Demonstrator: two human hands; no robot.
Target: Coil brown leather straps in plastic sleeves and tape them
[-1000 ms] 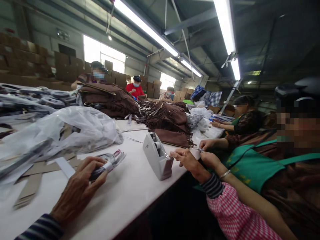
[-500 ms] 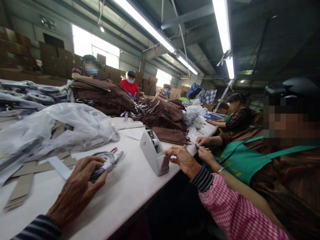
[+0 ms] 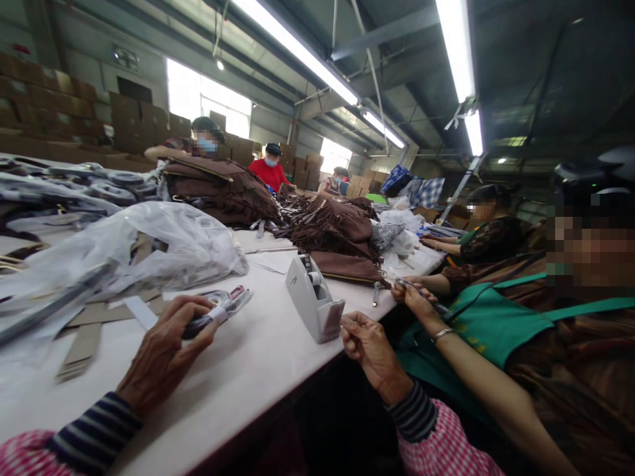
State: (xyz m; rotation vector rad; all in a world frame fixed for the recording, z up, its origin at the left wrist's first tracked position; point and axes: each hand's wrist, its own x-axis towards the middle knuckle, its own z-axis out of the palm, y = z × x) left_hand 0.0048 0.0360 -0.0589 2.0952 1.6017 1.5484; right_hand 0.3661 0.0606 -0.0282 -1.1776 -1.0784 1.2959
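Observation:
My left hand (image 3: 166,350) is closed on a coiled grey strap (image 3: 218,309) with a pale band round it and clear plastic at its far end. It rests just over the white table (image 3: 233,396). A white tape dispenser (image 3: 310,304) stands between my hands, its front edge facing right. Right beside that edge, my right hand (image 3: 372,350) is pinched, thumb against fingers. Any strip of tape in the pinch is too thin to make out.
Crumpled clear plastic bags (image 3: 163,244) and grey-brown card strips (image 3: 82,344) lie to the left. Brown fringed bags (image 3: 332,231) are piled behind the dispenser. At the right, a co-worker in a green apron (image 3: 501,317) handles a strap near my right arm.
My right hand has drawn back slightly from the dispenser's front edge, and its fingers have closed into a pinch. My left hand still holds the coiled strap. The view has shifted a little left.

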